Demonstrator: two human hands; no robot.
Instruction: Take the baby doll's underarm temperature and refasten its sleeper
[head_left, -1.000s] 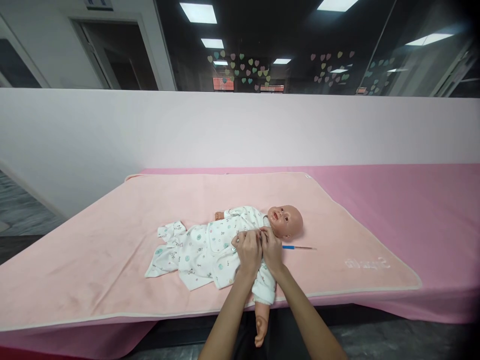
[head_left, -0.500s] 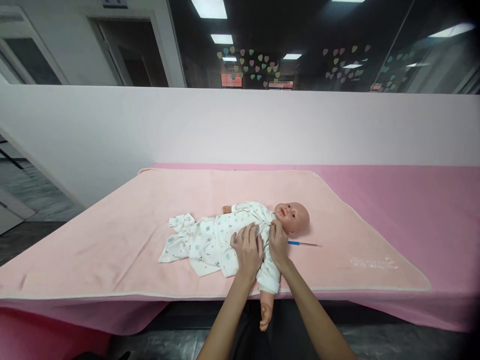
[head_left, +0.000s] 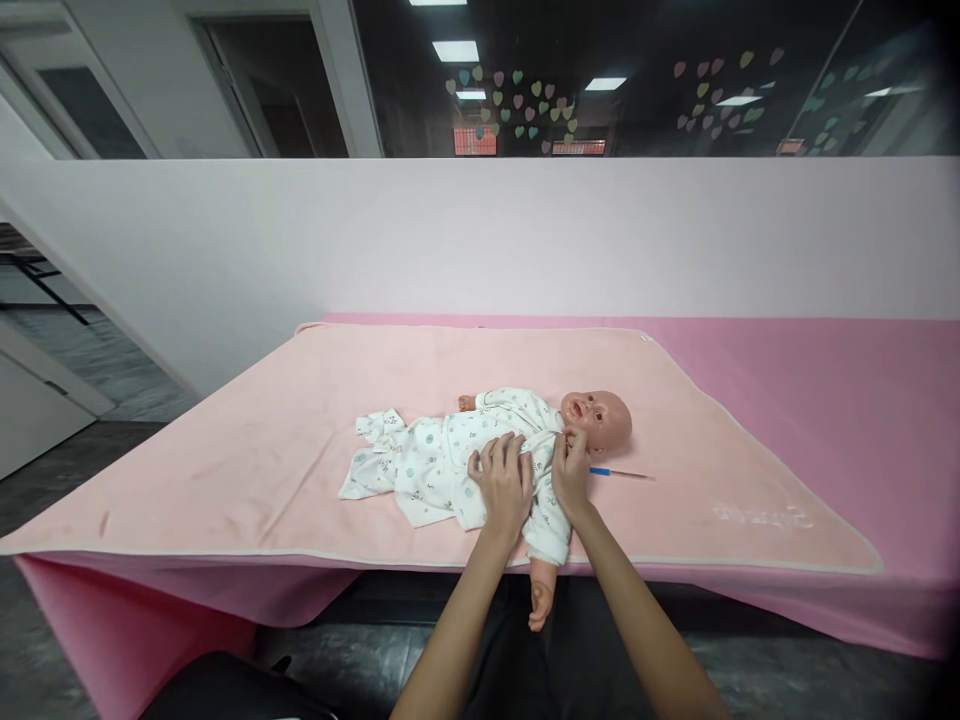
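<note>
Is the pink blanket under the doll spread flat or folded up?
Spread flat. The blanket lies open across the table under the doll, its near edge hanging over the front.

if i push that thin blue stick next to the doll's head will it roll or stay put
The stick looks thin, round and light, so a sideways push would probably roll it. It lies on the soft blanket, whose nap may slow it quickly. The doll lies just beside it and could stop a roll that way.

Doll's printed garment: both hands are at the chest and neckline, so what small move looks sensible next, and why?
Probably closing the collar: the right hand pinches the garment under the doll's chin while the left hand presses the chest flat.
</note>
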